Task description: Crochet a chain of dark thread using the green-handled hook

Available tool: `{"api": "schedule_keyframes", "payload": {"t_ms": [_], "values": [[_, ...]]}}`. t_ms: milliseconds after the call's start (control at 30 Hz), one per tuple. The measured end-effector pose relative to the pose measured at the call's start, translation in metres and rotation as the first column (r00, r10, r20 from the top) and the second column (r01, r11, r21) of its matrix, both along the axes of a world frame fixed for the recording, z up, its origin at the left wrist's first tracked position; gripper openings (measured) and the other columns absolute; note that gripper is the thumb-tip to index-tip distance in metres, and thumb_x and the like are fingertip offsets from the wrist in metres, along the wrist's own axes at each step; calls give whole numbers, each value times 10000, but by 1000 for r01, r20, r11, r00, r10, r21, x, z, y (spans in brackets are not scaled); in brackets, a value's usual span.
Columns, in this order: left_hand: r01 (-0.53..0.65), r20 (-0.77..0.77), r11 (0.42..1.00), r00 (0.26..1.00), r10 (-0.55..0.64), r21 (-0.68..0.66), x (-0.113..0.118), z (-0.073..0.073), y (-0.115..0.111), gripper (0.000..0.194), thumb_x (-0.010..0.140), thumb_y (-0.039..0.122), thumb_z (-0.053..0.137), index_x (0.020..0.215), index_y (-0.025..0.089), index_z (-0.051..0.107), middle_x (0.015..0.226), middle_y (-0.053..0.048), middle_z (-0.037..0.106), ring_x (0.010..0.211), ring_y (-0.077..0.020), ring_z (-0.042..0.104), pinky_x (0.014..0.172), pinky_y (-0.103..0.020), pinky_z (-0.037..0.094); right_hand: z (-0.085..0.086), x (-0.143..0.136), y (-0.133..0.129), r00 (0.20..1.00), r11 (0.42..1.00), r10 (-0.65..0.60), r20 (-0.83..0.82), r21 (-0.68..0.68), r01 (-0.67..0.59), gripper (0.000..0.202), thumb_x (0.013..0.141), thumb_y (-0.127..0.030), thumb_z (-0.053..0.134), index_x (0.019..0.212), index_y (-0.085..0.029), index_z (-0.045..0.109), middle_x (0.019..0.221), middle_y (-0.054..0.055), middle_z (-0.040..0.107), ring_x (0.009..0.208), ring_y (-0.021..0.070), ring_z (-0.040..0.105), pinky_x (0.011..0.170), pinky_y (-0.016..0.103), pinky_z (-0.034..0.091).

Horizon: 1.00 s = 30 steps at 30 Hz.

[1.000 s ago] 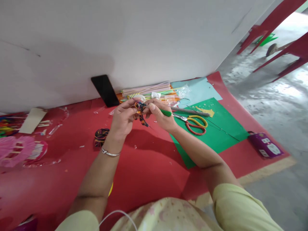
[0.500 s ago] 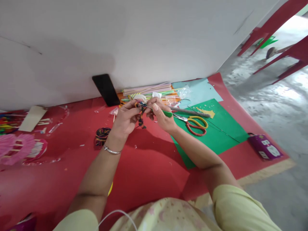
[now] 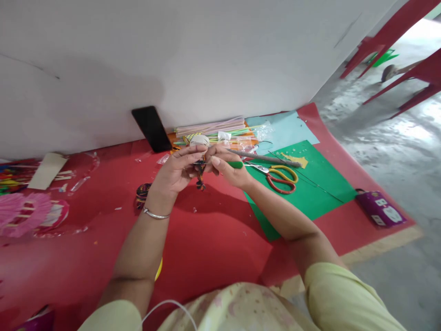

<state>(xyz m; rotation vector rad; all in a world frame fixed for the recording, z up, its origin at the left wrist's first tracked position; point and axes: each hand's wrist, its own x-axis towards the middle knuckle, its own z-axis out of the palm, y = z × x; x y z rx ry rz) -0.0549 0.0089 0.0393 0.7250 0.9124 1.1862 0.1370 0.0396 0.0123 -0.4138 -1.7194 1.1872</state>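
Purple packet (image 3: pixel 381 209), right end of red sheet (image 3: pixel 206 250): white mark (image 3: pixel 381 202) looks like capital B, not certain. Next to it, bigger rounded white shape (image 3: pixel 393 214), blurred, letter or picture can't tell. Small pale patch (image 3: pixel 378 220) below the B, any print too small. No other readable text.

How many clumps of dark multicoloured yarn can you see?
2: a small dark multicoloured yarn piece between the left hand and right hand, and a dark multicoloured yarn coil, partly hidden, on the red table cover. The hands may hide more.
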Motion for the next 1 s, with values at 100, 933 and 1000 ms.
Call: {"api": "schedule_keyframes", "payload": {"t_ms": [100, 933, 1000], "values": [[-1, 24, 1000, 1000, 0, 21, -2, -1, 1, 389, 630, 277, 1060, 985, 223, 910, 776, -29, 776, 579, -116, 612, 465, -219, 343, -3, -2, 0, 998, 988, 2, -66, -152, -12, 554, 1082, -674, 642, 862, -185, 783, 959, 56, 658, 737, 128, 624, 617, 255, 563], [-68, -3, 994, 998, 69, 88, -1, -10, 6, 492, 574, 138, 979, 1045, 257, 902, 840, -7, 829, 644, -130, 706, 536, -224, 517, -4, 0, 3, 999, 990, -44, -13, -135, 42, 609, 1066, -723, 633, 816, -198, 815, 1058, 84, 631, 858, 155, 591, 606, 246, 530], [-59, 6, 995, 998, 58, 84, 0, -12, 6, 486, 576, 153, 975, 1046, 253, 902, 831, -9, 824, 633, -130, 702, 511, -214, 494, -1, 3, 4, 999, 991, -38, 4, -126, 38, 618, 1058, -737, 633, 814, -202, 821, 1079, 92, 632, 860, 159, 581, 601, 249, 528]]}}
